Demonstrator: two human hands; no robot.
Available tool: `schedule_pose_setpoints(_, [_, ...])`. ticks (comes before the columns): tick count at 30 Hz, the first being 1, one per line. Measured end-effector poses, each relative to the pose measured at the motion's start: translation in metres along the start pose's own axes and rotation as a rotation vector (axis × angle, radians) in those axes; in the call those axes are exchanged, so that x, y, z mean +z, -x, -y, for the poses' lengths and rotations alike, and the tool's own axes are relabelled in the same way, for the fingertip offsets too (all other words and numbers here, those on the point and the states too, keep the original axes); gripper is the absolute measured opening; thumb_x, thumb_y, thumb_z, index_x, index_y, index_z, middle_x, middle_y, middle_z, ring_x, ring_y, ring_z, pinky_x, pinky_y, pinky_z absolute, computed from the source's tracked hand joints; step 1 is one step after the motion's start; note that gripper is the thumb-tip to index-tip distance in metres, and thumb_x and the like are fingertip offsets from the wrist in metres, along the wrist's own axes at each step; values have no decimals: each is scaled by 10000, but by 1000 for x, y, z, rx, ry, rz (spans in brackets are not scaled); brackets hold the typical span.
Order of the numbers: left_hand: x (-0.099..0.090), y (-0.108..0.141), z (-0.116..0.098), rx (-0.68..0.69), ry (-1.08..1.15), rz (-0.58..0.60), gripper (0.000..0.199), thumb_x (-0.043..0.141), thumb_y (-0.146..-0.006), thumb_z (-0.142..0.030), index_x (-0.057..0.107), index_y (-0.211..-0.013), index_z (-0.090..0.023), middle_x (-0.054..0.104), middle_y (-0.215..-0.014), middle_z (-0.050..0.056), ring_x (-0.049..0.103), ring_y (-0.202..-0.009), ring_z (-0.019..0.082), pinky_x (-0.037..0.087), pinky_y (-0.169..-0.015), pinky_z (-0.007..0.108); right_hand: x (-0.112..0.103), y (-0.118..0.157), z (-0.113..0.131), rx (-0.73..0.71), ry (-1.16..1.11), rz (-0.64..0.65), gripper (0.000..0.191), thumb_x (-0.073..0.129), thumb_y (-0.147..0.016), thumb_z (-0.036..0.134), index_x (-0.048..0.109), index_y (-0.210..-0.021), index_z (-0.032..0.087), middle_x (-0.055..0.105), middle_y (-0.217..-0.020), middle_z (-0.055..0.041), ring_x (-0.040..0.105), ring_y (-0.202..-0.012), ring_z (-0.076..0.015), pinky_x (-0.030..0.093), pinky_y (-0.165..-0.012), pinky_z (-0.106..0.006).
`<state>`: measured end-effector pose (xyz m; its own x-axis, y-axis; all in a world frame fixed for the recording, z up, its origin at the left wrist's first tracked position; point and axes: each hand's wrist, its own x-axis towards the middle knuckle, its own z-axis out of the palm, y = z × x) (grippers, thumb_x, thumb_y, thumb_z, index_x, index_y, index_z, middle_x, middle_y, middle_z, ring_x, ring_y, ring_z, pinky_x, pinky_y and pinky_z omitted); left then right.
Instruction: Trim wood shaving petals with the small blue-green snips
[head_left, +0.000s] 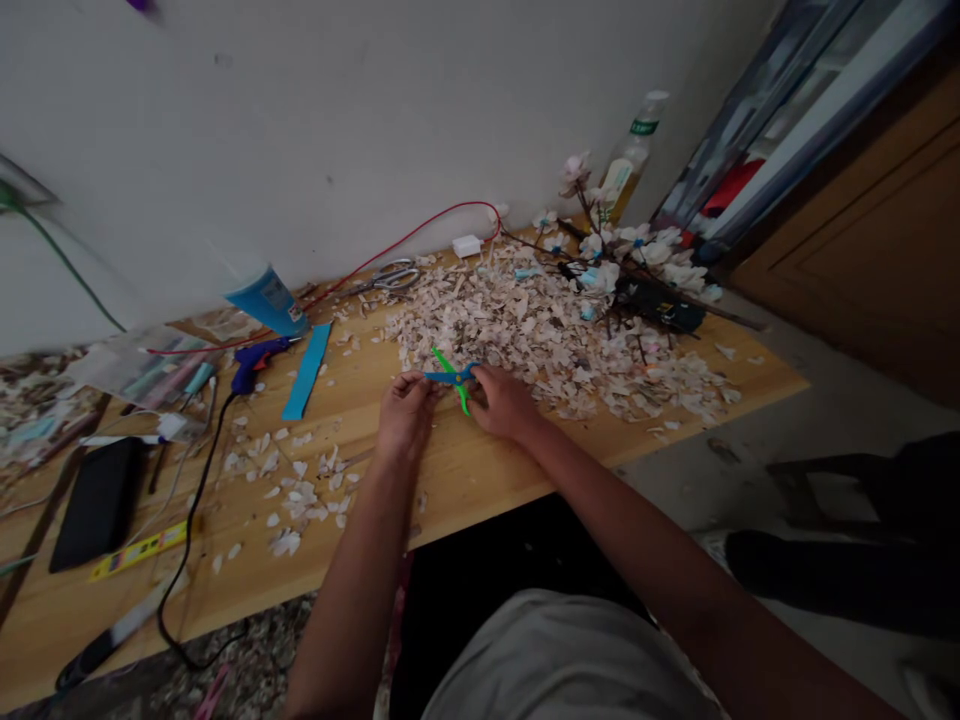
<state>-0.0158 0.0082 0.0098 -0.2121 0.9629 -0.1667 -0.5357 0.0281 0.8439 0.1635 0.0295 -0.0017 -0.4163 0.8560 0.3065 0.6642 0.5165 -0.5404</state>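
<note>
Head view: we had a wooden table (366,388), with a broad heap of pale petals (510,315) crowding its far side. A blossom branch (654,252) sprawled over the heap's right end, near a bottle (627,163); a blue tube (268,298) and a glue gun (257,362) sat off to the left. Our left hand (405,410) curled its fingers (whether they pinched anything, we could not tell). Our right hand (508,403) held blue-and-green scissors (459,378) at the heap's near edge, blades parted, long axis crosswise, tips leftward, the green blade angled toward the petals.
</note>
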Motion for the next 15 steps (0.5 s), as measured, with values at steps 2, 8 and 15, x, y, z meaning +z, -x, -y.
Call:
schedule_pose_setpoints(2, [-2,-1,1,4,5,-2,364,892,-593,-244,615,-821,-187,681,-749,-5,664,-697,105,565,-733,251,0,0,1,-7,25,13,157,559,-853,299,579,-974,201,645,-953,-82,572,-868,-220,404,-757,-311])
schedule_pose_setpoints(8, [-8,-5,7,44,-34,-11,334,876,-649,-293,646,-874,-201,726,-873,28,705,-822,148,575,-808,309,1,0,2,-18,81,49,161,574,-857,311,590,-973,202,659,-935,-72,569,-842,-211,385,-753,-312])
schedule_pose_setpoints(15, [-6,-4,14,33,4,-15,215,846,-688,-265,672,-793,-194,725,-834,23,697,-828,138,565,-862,305,1,1,4,-4,90,55,143,568,-869,303,592,-964,201,675,-931,-70,581,-821,-205,378,-730,-311])
